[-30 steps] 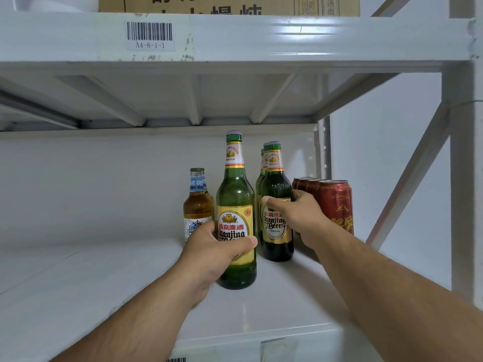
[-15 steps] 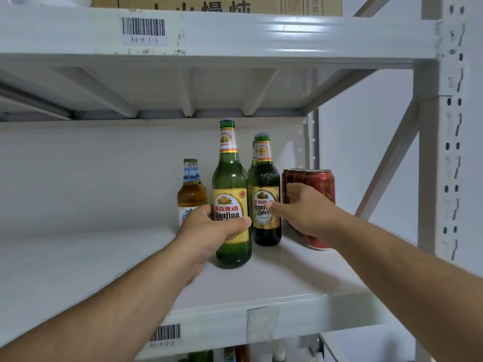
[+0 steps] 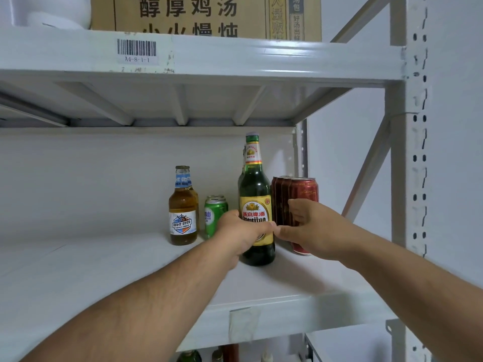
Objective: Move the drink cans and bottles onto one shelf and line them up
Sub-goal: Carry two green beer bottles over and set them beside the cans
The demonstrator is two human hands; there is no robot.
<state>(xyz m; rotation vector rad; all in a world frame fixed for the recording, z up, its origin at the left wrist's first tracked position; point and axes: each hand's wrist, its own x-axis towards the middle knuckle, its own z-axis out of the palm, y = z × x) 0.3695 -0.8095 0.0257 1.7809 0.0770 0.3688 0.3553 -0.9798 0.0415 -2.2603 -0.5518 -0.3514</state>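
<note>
My left hand (image 3: 241, 232) wraps around the lower body of a tall green glass beer bottle with a yellow label (image 3: 256, 205), thumb across the label, fingers curled behind it. The bottle stands upright on the white metal shelf (image 3: 104, 270), and a second green bottle is mostly hidden directly behind it. My right hand (image 3: 308, 226) reaches in from the right with its thumb tip meeting my left thumb at the bottle's label; its fingers curl toward the nearest of a row of red drink cans (image 3: 304, 194) standing just behind that hand, but I cannot tell whether they grip it. To the left of my left hand, touching or almost touching its knuckles, stands a short green drink can (image 3: 213, 215). Further left is an amber glass bottle with a blue and white label (image 3: 183, 207), another like it half hidden behind. Above my hands, on the upper shelf, sits a brown cardboard box with printed Chinese characters (image 3: 203, 17).
</note>
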